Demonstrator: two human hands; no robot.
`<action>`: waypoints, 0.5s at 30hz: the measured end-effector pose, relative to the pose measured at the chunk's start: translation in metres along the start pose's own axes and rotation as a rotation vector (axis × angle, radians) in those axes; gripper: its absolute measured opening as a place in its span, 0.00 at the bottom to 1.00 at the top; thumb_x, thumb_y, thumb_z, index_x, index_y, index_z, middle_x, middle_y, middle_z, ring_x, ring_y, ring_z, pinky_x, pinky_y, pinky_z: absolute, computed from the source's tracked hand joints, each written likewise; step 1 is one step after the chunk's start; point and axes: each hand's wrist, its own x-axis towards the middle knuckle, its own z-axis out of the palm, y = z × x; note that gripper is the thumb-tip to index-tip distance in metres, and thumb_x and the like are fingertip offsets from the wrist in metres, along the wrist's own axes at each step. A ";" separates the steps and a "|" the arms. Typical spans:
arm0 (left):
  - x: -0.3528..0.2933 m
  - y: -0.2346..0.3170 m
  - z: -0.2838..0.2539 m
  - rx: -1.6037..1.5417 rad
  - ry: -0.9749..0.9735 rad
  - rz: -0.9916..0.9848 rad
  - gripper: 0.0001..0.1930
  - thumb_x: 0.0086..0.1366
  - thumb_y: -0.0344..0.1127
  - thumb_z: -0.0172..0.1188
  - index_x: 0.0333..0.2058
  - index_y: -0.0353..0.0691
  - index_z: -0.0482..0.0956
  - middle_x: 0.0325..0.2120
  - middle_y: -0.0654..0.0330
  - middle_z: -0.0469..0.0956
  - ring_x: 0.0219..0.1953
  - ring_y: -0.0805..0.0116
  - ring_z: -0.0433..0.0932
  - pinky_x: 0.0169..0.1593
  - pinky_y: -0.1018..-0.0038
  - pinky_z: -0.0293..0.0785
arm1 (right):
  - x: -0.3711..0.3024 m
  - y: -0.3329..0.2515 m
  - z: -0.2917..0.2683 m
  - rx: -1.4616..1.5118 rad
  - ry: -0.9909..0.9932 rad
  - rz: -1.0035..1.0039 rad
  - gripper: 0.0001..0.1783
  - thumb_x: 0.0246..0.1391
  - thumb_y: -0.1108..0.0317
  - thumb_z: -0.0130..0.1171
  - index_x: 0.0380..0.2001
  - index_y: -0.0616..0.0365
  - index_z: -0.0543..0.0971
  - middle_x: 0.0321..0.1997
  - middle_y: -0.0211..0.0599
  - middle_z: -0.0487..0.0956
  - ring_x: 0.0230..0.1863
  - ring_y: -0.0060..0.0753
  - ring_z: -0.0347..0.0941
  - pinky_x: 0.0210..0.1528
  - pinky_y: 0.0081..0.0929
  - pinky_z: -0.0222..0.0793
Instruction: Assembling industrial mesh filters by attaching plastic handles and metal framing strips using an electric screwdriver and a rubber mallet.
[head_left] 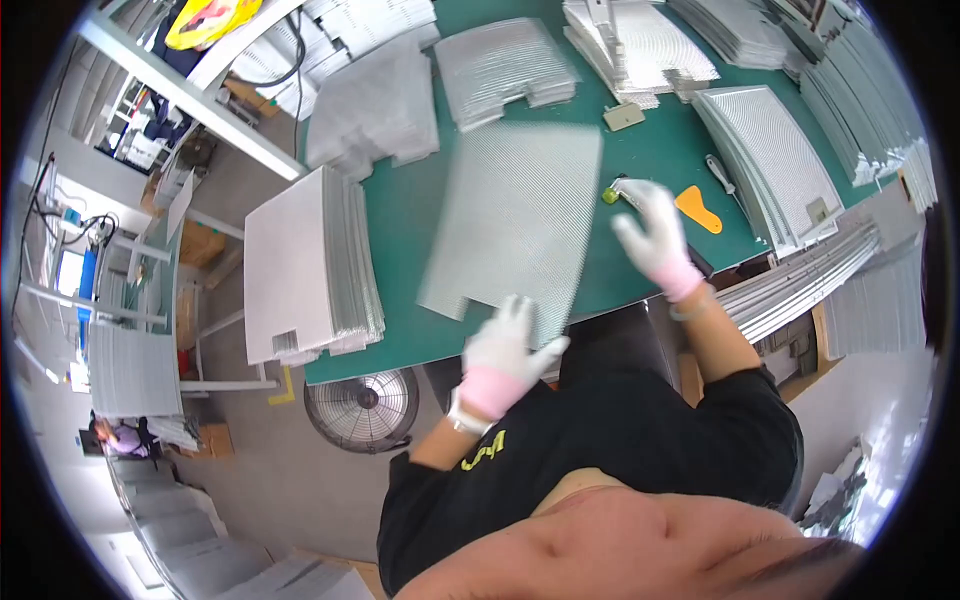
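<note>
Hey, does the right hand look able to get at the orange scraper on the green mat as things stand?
Probably yes. The right hand is open above the green mat, and the orange scraper lies just beside it with nothing between them; the left hand holds the mesh sheet off to the other side.

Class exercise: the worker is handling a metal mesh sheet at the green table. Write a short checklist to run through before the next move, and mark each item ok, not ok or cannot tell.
1. Left hand grips the mesh sheet at its near edge: ok.
2. Right hand also holds the sheet: not ok, it is apart, fingers spread.
3. Sheet lies flat on the green table: cannot tell, it is blurred.
4. Orange scraper lies off the sheet: ok.
5. Stack at the left is squared up: ok.
</note>
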 end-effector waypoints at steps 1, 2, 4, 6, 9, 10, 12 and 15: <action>0.008 0.002 0.011 -0.040 -0.135 0.001 0.39 0.61 0.65 0.55 0.58 0.35 0.70 0.56 0.44 0.72 0.54 0.46 0.75 0.57 0.58 0.71 | 0.004 -0.002 0.003 0.011 -0.009 -0.009 0.30 0.49 0.63 0.64 0.58 0.52 0.73 0.61 0.51 0.72 0.65 0.57 0.62 0.68 0.48 0.56; 0.010 -0.003 0.015 -0.040 -0.131 -0.016 0.39 0.61 0.65 0.55 0.58 0.35 0.70 0.56 0.44 0.72 0.54 0.46 0.75 0.57 0.58 0.71 | 0.012 -0.005 0.021 -0.170 -0.228 -0.002 0.31 0.49 0.59 0.63 0.59 0.50 0.73 0.64 0.52 0.69 0.67 0.59 0.60 0.69 0.51 0.53; 0.010 -0.017 0.020 -0.067 -0.124 0.097 0.38 0.63 0.64 0.53 0.58 0.35 0.69 0.57 0.44 0.70 0.46 0.45 0.80 0.47 0.56 0.77 | 0.018 -0.014 0.055 -0.286 -0.463 -0.058 0.32 0.51 0.54 0.59 0.61 0.47 0.72 0.68 0.48 0.65 0.70 0.58 0.55 0.71 0.62 0.44; 0.025 -0.035 0.012 -0.103 -0.147 0.033 0.37 0.63 0.63 0.53 0.59 0.37 0.69 0.58 0.45 0.69 0.49 0.46 0.78 0.51 0.55 0.74 | 0.039 -0.007 0.068 -0.328 -0.511 -0.162 0.32 0.52 0.53 0.58 0.61 0.46 0.72 0.69 0.46 0.64 0.71 0.57 0.54 0.71 0.66 0.41; 0.048 -0.078 0.006 0.196 0.143 0.072 0.35 0.64 0.59 0.54 0.62 0.41 0.68 0.63 0.49 0.65 0.64 0.47 0.64 0.66 0.53 0.57 | 0.088 -0.003 0.079 -0.315 -0.683 -0.383 0.30 0.52 0.53 0.55 0.61 0.43 0.73 0.68 0.40 0.66 0.72 0.51 0.53 0.70 0.70 0.37; 0.053 -0.095 0.013 0.248 0.139 -0.012 0.37 0.63 0.60 0.55 0.64 0.43 0.65 0.66 0.50 0.61 0.70 0.48 0.52 0.71 0.49 0.44 | 0.114 -0.011 0.082 -0.373 -0.720 -0.380 0.30 0.52 0.54 0.54 0.60 0.43 0.73 0.66 0.41 0.69 0.71 0.51 0.56 0.71 0.66 0.42; 0.056 -0.113 0.033 0.254 0.143 -0.051 0.39 0.62 0.61 0.54 0.65 0.43 0.63 0.67 0.50 0.59 0.71 0.48 0.51 0.71 0.49 0.42 | 0.178 -0.024 0.097 -0.226 -0.671 -0.249 0.30 0.52 0.54 0.54 0.60 0.46 0.73 0.60 0.45 0.75 0.66 0.53 0.64 0.69 0.55 0.53; 0.058 -0.114 0.030 0.255 0.094 -0.084 0.43 0.61 0.64 0.54 0.67 0.43 0.60 0.70 0.50 0.54 0.72 0.48 0.49 0.72 0.48 0.40 | 0.267 -0.021 0.147 0.270 -0.108 -0.066 0.31 0.56 0.53 0.52 0.62 0.55 0.70 0.54 0.56 0.77 0.54 0.60 0.74 0.60 0.40 0.68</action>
